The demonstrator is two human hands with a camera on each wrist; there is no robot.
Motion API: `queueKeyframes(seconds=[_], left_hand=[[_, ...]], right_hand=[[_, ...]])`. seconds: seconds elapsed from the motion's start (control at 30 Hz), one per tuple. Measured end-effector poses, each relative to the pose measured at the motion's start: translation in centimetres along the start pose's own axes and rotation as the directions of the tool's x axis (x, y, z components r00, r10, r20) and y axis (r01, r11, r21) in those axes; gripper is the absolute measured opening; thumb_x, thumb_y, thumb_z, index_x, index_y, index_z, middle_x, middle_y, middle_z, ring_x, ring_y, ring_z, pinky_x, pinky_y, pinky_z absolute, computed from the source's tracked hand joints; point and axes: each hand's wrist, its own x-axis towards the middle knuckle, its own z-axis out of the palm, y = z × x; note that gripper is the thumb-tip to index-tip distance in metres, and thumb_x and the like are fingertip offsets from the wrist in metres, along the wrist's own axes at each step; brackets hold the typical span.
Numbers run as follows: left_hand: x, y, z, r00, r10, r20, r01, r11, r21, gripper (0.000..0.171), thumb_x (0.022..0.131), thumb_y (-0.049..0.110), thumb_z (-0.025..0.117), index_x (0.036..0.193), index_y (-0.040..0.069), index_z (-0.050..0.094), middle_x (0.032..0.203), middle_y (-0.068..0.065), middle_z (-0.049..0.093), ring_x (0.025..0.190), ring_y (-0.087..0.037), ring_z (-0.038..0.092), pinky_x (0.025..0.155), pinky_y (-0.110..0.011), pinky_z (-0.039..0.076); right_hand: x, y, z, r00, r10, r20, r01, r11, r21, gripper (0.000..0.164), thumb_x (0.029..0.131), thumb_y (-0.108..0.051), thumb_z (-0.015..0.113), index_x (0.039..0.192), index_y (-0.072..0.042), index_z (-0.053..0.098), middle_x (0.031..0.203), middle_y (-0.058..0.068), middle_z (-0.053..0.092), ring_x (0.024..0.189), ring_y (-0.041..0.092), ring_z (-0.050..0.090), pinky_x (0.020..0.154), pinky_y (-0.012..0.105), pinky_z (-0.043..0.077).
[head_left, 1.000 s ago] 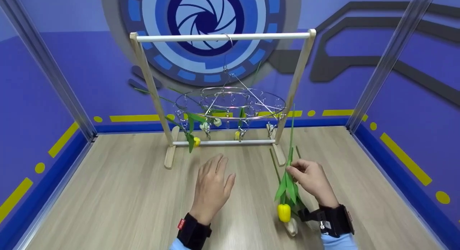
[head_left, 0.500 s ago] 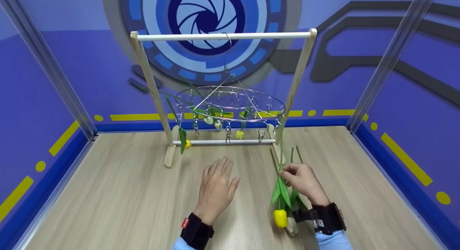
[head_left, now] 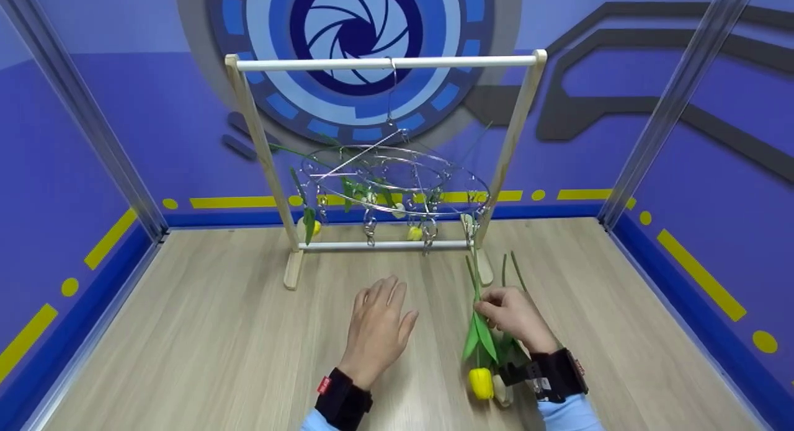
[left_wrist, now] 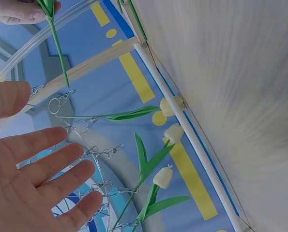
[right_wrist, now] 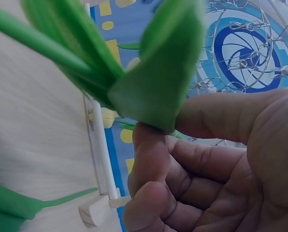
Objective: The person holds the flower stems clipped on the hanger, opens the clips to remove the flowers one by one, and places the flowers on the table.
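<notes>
My right hand (head_left: 518, 316) pinches the stem of a yellow tulip (head_left: 481, 383), its bloom hanging down and its stem pointing up toward the rack. In the right wrist view, thumb and fingers meet at its green leaves (right_wrist: 153, 92). My left hand (head_left: 378, 328) is held out in front of the rack with straight fingers, touching nothing. A round metal clip hanger (head_left: 428, 214) hangs before it. Several tulips dangle head down from its clips, among them a yellow tulip (head_left: 316, 227) at the left and a white tulip (left_wrist: 163, 177).
A wooden stand (head_left: 465, 62) with white bars carries the hanger by a hook. On the table (head_left: 205, 338), a white tulip (head_left: 503, 392) and other green stems (head_left: 516, 270) lie beneath and beside my right hand. Blue printed walls surround the table.
The right hand has moved left and slightly toward me with the yellow tulip. The left hand has drifted a little right. The hanger has turned and tilts, its hanging tulips shifting.
</notes>
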Motion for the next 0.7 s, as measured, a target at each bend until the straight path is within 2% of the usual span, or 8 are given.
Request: queueKeyframes(seconds=[0.13,0.27,0.6,0.7], left_hand=[[-0.1,0.2,0.2,1.0,0.004,0.009,-0.004,1.0,0.003,0.047,0.1,0.034,0.068,0.133,0.001,0.064,0.139,-0.018,0.06,0.129,-0.035,0.057,0.106,-0.051,0.044],[-0.2,0.3,0.5,1.0,0.012,0.011,-0.012,1.0,0.008,0.046,0.099,0.033,0.069,0.132,0.002,0.066,0.139,-0.018,0.061,0.129,-0.034,0.057,0.106,-0.05,0.045],[-0.4,0.6,1.0,0.999,0.023,0.022,-0.024,0.999,0.047,0.045,0.099,0.036,0.068,0.131,0.003,0.066,0.137,-0.016,0.062,0.126,-0.032,0.059,0.103,-0.048,0.044],[-0.5,0.7,1.0,0.999,0.02,0.038,-0.021,0.999,0.044,0.046,0.1,0.036,0.067,0.132,0.003,0.066,0.138,-0.016,0.062,0.127,-0.032,0.059,0.104,-0.048,0.044]], right_hand=[[0.2,0.2,0.4,1.0,-0.011,0.026,0.011,1.0,-0.006,0.016,0.097,-0.006,0.064,0.084,0.0,0.07,0.069,0.008,0.061,0.056,0.01,0.05,0.052,0.023,0.04],[0.3,0.6,0.6,0.999,0.002,0.04,-0.001,0.999,-0.036,0.015,0.097,-0.007,0.065,0.086,-0.001,0.071,0.072,0.002,0.058,0.056,0.01,0.049,0.051,0.024,0.04],[0.8,1.2,1.5,0.992,0.091,0.085,-0.085,0.994,-0.067,0.016,0.098,-0.011,0.066,0.092,0.0,0.075,0.068,0.001,0.061,0.057,0.011,0.052,0.052,0.027,0.043],[0.9,1.4,1.7,0.989,0.107,0.103,-0.101,0.993,-0.068,0.017,0.099,-0.012,0.065,0.09,-0.001,0.075,0.065,0.0,0.059,0.055,0.011,0.051,0.053,0.028,0.043]])
